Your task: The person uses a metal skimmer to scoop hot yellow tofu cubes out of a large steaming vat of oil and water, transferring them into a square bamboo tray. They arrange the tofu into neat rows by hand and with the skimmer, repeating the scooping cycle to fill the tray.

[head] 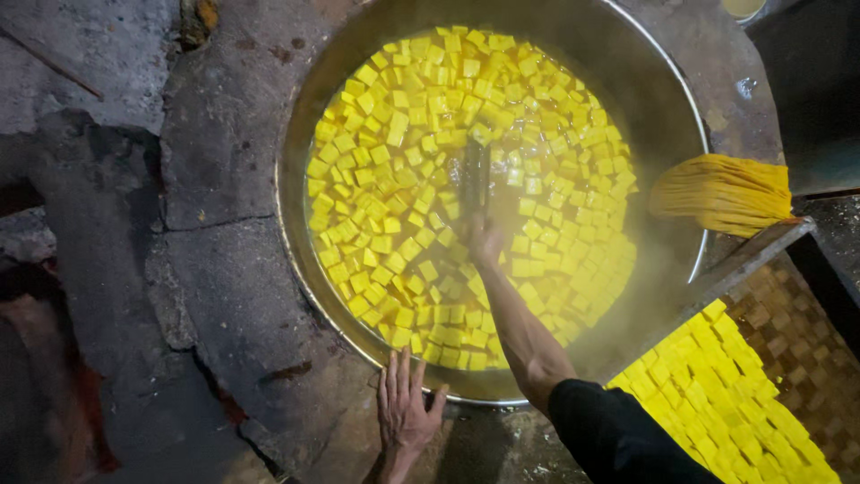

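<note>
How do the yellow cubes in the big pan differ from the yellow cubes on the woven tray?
The cubes in the pan float loose and jumbled in steaming yellow liquid; the cubes on the tray lie dry in packed, even rows. The right hand stirs among the pan cubes with a dark tool; no hand touches the tray cubes. Both share colour and shape.

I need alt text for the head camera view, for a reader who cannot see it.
Seen from above, a person's right hand holds a dark tool in a large round metal pan full of yellow cubes in steaming liquid. The left hand rests flat on the cracked stone ledge beside the pan's rim.
</note>
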A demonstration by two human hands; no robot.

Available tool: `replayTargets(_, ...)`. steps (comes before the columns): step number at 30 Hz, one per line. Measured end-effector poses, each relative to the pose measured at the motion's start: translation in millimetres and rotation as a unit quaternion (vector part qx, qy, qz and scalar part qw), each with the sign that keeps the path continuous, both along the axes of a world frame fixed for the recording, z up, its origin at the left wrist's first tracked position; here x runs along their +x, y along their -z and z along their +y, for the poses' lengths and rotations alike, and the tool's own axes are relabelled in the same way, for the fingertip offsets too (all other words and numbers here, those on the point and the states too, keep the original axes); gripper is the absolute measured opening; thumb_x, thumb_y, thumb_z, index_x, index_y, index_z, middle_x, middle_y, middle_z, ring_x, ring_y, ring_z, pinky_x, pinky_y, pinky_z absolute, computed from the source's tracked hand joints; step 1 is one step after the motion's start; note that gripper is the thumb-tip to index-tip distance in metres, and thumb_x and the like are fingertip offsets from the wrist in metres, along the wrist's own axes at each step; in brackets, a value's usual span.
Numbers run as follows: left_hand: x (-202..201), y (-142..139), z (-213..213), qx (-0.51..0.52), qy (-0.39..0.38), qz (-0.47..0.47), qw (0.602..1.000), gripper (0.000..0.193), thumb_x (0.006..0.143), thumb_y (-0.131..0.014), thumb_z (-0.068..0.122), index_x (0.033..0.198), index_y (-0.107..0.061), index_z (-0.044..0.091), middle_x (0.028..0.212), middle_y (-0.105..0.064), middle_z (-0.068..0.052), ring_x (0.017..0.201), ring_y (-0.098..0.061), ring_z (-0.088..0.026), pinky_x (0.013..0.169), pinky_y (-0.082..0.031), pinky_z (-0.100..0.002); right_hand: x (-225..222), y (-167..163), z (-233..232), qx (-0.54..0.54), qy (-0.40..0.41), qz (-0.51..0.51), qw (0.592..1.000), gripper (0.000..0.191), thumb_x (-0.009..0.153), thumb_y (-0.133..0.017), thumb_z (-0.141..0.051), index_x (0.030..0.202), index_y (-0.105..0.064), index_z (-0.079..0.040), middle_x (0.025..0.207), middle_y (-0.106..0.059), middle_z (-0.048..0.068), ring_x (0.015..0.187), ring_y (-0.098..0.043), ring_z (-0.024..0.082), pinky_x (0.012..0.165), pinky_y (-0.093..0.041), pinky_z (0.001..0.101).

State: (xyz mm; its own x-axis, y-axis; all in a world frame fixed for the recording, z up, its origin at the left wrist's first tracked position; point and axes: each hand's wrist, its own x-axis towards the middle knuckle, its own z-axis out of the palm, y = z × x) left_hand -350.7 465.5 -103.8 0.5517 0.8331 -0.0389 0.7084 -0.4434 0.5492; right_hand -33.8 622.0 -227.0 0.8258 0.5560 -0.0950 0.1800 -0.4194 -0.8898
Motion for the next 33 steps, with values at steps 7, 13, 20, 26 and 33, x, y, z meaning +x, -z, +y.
replayTargets(7,-3.4,-1.8,0.9,-0.005,-0.002,-0.015,1.0,0.064,0.088,-0.067,0.048,0.133,-0.058,0.004,0.157,-0.036,-0.02,0.148,-0.027,-0.038,0.118,-0.023,-0.055,-17.9,-32.6,-54.6,-0.132,-0.04,0.148,0.979,0.061,0.096,-0.061,-0.057,0.085,-0.067,0.003,0.061,-0.057,0.005,0.05,-0.052,0.017,0.046,-0.04,0.0372)
replayTargets(13,-4.2,-3.6,1.6,-0.011,-0.005,-0.028,1.0,0.063,0.087,-0.07,0.046,0.132,-0.059,0.003,0.156,-0.036,-0.023,0.147,-0.027,-0.039,0.116,-0.023,-0.056,-14.3,-22.2,-44.5,-0.236,-0.088,0.072,0.965,0.044,0.091,-0.063,-0.047,0.081,-0.072,-0.005,0.06,-0.067,0.006,0.052,-0.064,0.017,0.052,-0.051,0.0367)
replayTargets(20,0.3,-4.0,2.3,-0.014,-0.021,-0.023,0.999,0.062,0.087,-0.071,0.044,0.133,-0.059,0.004,0.156,-0.038,-0.019,0.147,-0.028,-0.038,0.117,-0.023,-0.055,8.3,10.5,41.8,-0.204,-0.162,-0.166,0.951,0.044,0.093,-0.066,-0.043,0.085,-0.076,-0.001,0.074,-0.07,0.021,0.067,-0.066,0.035,0.061,-0.049,0.0475)
replayTargets(26,1.8,-1.6,0.3,-0.027,-0.02,0.003,0.999,0.062,0.086,-0.072,0.043,0.133,-0.056,0.005,0.154,-0.038,-0.02,0.147,-0.027,-0.039,0.117,-0.022,-0.055,25.8,-5.0,59.5,-0.15,-0.197,-0.069,0.966,0.049,0.092,-0.063,-0.048,0.089,-0.076,-0.001,0.07,-0.068,0.016,0.063,-0.066,0.029,0.058,-0.049,0.0454)
replayTargets(33,5.4,16.4,-13.1,0.041,-0.033,0.006,0.999,0.057,0.087,-0.068,0.045,0.131,-0.06,0.009,0.152,-0.042,-0.02,0.146,-0.032,-0.038,0.117,-0.027,-0.054,39.3,-79.0,-49.1,-0.014,-0.11,0.111,0.988,0.044,0.095,-0.066,-0.047,0.099,-0.074,-0.003,0.071,-0.068,0.004,0.058,-0.062,0.013,0.052,-0.05,0.0325)
